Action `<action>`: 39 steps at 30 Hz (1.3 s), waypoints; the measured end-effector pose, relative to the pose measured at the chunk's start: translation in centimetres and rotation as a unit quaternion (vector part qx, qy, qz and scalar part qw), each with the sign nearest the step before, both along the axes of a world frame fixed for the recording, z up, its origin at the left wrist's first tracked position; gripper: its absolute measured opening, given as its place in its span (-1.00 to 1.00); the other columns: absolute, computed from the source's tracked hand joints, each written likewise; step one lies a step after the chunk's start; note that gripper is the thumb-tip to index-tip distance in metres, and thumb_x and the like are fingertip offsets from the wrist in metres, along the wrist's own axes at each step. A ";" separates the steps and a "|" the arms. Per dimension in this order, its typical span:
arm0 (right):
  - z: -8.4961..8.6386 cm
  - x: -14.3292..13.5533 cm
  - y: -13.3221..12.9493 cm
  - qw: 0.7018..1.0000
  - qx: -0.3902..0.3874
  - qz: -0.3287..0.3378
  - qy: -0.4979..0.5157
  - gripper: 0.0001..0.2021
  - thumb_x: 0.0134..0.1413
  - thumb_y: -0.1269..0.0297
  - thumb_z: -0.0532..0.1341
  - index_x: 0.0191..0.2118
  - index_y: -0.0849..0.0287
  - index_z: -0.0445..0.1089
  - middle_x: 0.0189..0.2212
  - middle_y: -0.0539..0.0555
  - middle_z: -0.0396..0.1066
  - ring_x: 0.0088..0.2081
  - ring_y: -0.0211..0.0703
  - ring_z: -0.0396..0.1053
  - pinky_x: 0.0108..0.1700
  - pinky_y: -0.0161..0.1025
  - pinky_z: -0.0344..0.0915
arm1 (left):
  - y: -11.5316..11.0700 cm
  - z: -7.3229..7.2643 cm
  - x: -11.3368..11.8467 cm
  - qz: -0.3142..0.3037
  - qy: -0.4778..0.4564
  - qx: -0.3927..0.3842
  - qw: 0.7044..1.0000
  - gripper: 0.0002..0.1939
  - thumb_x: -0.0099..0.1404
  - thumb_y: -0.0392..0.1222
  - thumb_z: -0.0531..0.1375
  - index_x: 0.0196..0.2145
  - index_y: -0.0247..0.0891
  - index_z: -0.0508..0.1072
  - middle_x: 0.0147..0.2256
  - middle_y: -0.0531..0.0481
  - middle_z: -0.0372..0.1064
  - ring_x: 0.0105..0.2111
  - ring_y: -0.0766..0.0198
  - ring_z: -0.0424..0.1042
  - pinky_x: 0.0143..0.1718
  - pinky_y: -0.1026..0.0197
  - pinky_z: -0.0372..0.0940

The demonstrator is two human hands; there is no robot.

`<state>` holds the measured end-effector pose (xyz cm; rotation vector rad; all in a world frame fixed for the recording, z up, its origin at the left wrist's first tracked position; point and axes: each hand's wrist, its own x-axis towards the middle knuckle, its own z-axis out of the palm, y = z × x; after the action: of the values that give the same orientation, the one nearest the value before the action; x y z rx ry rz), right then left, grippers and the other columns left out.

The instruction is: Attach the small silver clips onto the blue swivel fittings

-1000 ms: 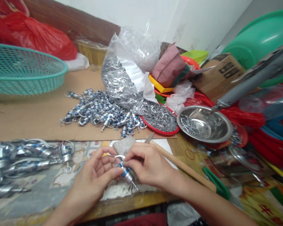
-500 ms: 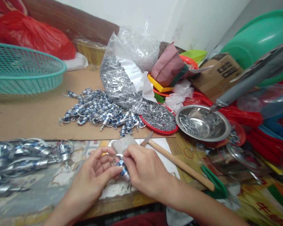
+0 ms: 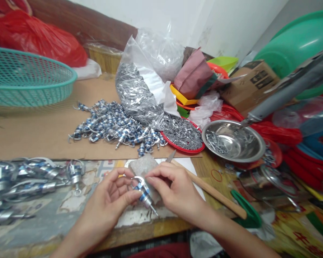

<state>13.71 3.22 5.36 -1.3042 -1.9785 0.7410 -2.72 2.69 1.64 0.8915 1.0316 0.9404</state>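
Observation:
My left hand (image 3: 115, 191) is closed on a small blue-and-silver metal fitting (image 3: 144, 197), pinching it between thumb and fingers. The fitting has a curved pale arm at its upper end and a thin pin pointing down to the right. Close by its upper right side, my right hand (image 3: 174, 184) has thumb and forefinger pressed together; whatever they grip is hidden. Under the hands lies a grey block (image 3: 142, 165). Beyond it, many similar blue-and-silver fittings (image 3: 110, 123) form a heap on cardboard (image 3: 37, 134). More fittings (image 3: 37, 175) lie to the left.
A wooden-handled hammer (image 3: 212, 191) lies right of my hands. Behind are a red dish of small metal pieces (image 3: 181, 134), a clear bag of metal pieces (image 3: 137, 93) and a steel bowl (image 3: 234, 143). A teal basket (image 3: 29, 93) stands at left; a grey metal arm (image 3: 285, 89) slants in from the right.
My right hand has moved slightly right, off the fitting's body, uncovering its lower end and pin. My left hand keeps its hold in nearly the same place.

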 end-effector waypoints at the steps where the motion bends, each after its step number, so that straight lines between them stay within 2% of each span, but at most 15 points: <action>1: -0.1 -0.2 0.0 1.000 -0.005 -0.004 -0.003 -0.86 0.06 0.48 0.17 -0.41 0.22 0.48 -0.48 0.03 0.44 -0.40 -0.27 0.36 -0.34 -0.37 0.23 | 0.0 0.0 0.0 0.000 0.000 -0.002 1.000 -0.64 0.04 -0.26 0.30 -0.26 -0.16 0.21 -0.44 0.15 0.38 -0.34 0.29 0.41 -0.30 0.25 0.38; 4: -0.7 -0.9 -0.2 0.999 0.017 -0.008 -0.027 -0.85 0.08 0.44 0.15 -0.39 0.21 0.47 -0.48 0.04 0.41 -0.42 -0.25 0.35 -0.37 -0.34 0.21 | -0.1 0.2 0.0 0.008 0.002 0.000 1.000 -0.64 0.02 -0.25 0.30 -0.28 -0.16 0.21 -0.46 0.16 0.38 -0.36 0.31 0.40 -0.30 0.26 0.38; 10: -1.7 -1.3 -0.9 0.989 0.128 -0.027 -0.071 -0.84 0.07 0.46 0.08 -0.36 0.25 0.43 -0.47 0.08 0.35 -0.40 -0.19 0.31 -0.37 -0.29 0.17 | 0.0 0.1 0.0 0.017 0.010 0.005 1.000 -0.65 0.00 -0.27 0.30 -0.29 -0.17 0.23 -0.47 0.16 0.38 -0.37 0.33 0.41 -0.29 0.30 0.37; 17: -1.6 -1.7 -0.9 0.990 0.120 -0.034 -0.069 -0.80 0.13 0.42 0.05 -0.37 0.25 0.42 -0.49 0.07 0.34 -0.41 -0.19 0.30 -0.38 -0.27 0.17 | 0.1 0.1 0.0 0.013 0.015 0.010 1.000 -0.67 0.02 -0.27 0.29 -0.29 -0.17 0.24 -0.46 0.15 0.39 -0.36 0.31 0.41 -0.31 0.29 0.38; 19: -1.3 -0.6 -0.7 0.993 0.108 -0.035 -0.026 -0.82 0.16 0.41 0.05 -0.32 0.22 0.41 -0.45 0.06 0.37 -0.38 -0.21 0.33 -0.34 -0.30 0.22 | 0.1 0.1 0.0 0.011 0.017 0.000 1.000 -0.66 0.02 -0.26 0.30 -0.28 -0.17 0.23 -0.45 0.13 0.39 -0.34 0.28 0.42 -0.31 0.26 0.38; 21: -1.1 1.6 -0.3 0.990 0.114 -0.077 0.002 -0.84 0.18 0.37 0.06 -0.27 0.18 0.39 -0.39 0.05 0.40 -0.33 -0.22 0.35 -0.30 -0.32 0.25 | 0.0 0.2 0.0 0.008 0.014 -0.006 1.000 -0.65 0.02 -0.25 0.30 -0.28 -0.17 0.22 -0.42 0.11 0.39 -0.31 0.25 0.42 -0.30 0.22 0.39; 22: -1.2 3.0 -0.1 0.987 0.117 -0.112 -0.015 -0.85 0.18 0.34 0.08 -0.23 0.17 0.38 -0.35 0.06 0.40 -0.30 -0.20 0.36 -0.27 -0.30 0.27 | 0.0 0.1 -0.1 0.007 0.014 -0.007 1.000 -0.64 0.02 -0.25 0.30 -0.27 -0.17 0.22 -0.40 0.11 0.39 -0.30 0.24 0.42 -0.29 0.21 0.39; 24: -1.7 6.2 0.1 0.974 0.093 -0.169 -0.122 -0.80 0.14 0.26 0.13 -0.13 0.19 0.35 -0.27 0.11 0.40 -0.24 -0.10 0.36 -0.21 -0.21 0.27 | -0.1 0.1 -0.1 0.008 0.019 -0.007 1.000 -0.64 0.02 -0.25 0.30 -0.27 -0.17 0.22 -0.39 0.09 0.39 -0.30 0.24 0.42 -0.29 0.21 0.39; 25: -2.0 7.8 0.1 0.965 0.063 -0.173 -0.186 -0.73 0.10 0.22 0.16 -0.09 0.20 0.34 -0.24 0.15 0.39 -0.21 -0.04 0.36 -0.19 -0.15 0.28 | -0.1 0.1 -0.2 0.008 0.021 -0.006 1.000 -0.64 0.02 -0.25 0.30 -0.27 -0.18 0.23 -0.38 0.08 0.39 -0.30 0.24 0.43 -0.29 0.22 0.39; 28: -3.1 10.8 -0.5 0.947 -0.026 -0.135 -0.290 -0.72 0.12 0.22 0.13 -0.07 0.19 0.35 -0.27 0.13 0.41 -0.21 -0.01 0.39 -0.20 -0.13 0.29 | -0.1 0.1 -0.2 0.010 0.023 -0.008 1.000 -0.64 0.01 -0.25 0.31 -0.27 -0.18 0.23 -0.39 0.07 0.40 -0.31 0.23 0.43 -0.32 0.22 0.40; 30: -3.3 11.2 -1.2 0.948 -0.034 -0.128 -0.288 -0.77 0.16 0.22 0.08 -0.12 0.15 0.38 -0.32 0.07 0.40 -0.27 -0.09 0.40 -0.24 -0.19 0.30 | 0.0 0.3 -0.2 0.013 0.021 -0.010 1.000 -0.63 0.00 -0.25 0.32 -0.27 -0.18 0.24 -0.39 0.07 0.41 -0.32 0.23 0.44 -0.33 0.23 0.40; 36: -2.5 9.4 -1.8 0.958 0.000 -0.136 -0.252 -0.78 0.19 0.26 0.06 -0.14 0.15 0.39 -0.38 0.04 0.33 -0.32 -0.15 0.38 -0.28 -0.26 0.30 | 0.0 0.6 0.0 0.015 0.021 -0.004 1.000 -0.64 0.03 -0.25 0.31 -0.25 -0.18 0.24 -0.40 0.07 0.42 -0.33 0.24 0.44 -0.31 0.21 0.40; 39: -3.2 9.7 -1.5 0.957 0.011 -0.128 -0.259 -0.79 0.17 0.26 0.09 -0.14 0.14 0.41 -0.39 0.05 0.35 -0.31 -0.13 0.37 -0.27 -0.23 0.30 | -0.1 0.5 0.0 0.020 0.014 -0.007 1.000 -0.63 0.00 -0.27 0.32 -0.26 -0.19 0.25 -0.39 0.06 0.42 -0.33 0.23 0.44 -0.32 0.20 0.40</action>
<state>23.39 1.73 2.13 -1.8379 -2.1345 0.2645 -2.71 2.61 2.18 0.8779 1.0812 0.9555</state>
